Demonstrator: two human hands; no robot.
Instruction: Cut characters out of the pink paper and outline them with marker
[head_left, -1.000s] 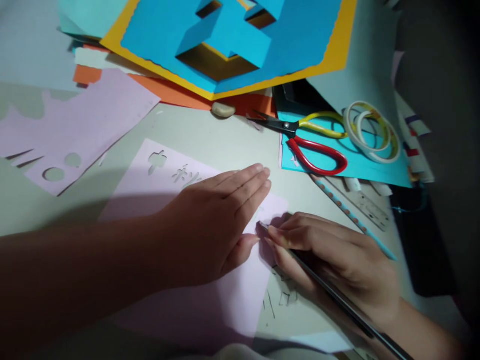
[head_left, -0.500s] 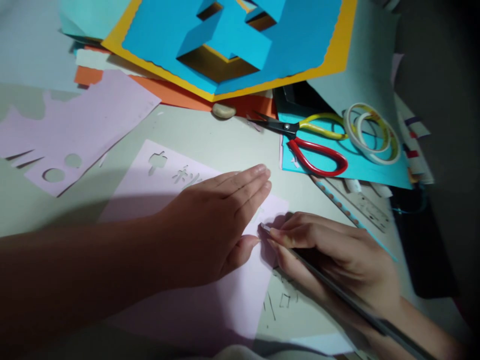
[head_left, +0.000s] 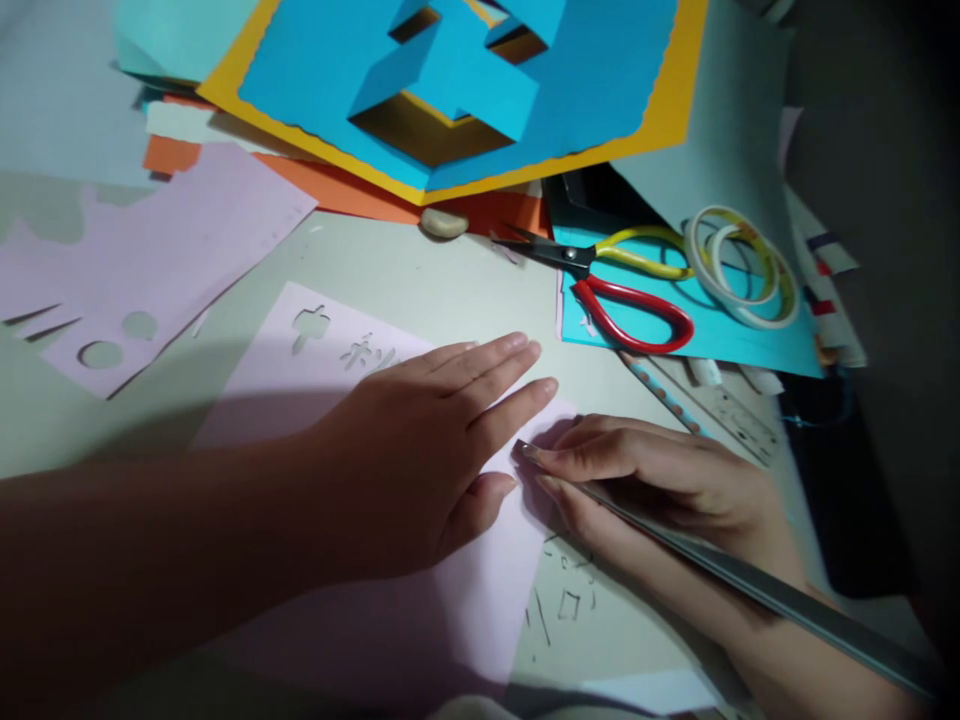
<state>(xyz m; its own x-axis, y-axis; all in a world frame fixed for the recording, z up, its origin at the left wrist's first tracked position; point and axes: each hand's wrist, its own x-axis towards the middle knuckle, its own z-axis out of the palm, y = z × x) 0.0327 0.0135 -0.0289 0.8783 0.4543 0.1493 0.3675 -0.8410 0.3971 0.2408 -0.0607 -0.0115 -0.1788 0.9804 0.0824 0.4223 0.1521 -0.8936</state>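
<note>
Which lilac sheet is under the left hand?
The lilac sheet beneath the left hand, with small character-like cut-outs near its far corner. The other lilac sheet, further left, has round holes and no hand on it.

Bench, pale grey-green, carrying: one lilac card sheet with cut-out shapes; a second lilac sheet, holed and slotted, at left; orange paper, partly covered; a pale pebble-like lump at the orange paper's edge; turquoise card at right; a blue dotted pencil, beside a clear ruler.
</note>
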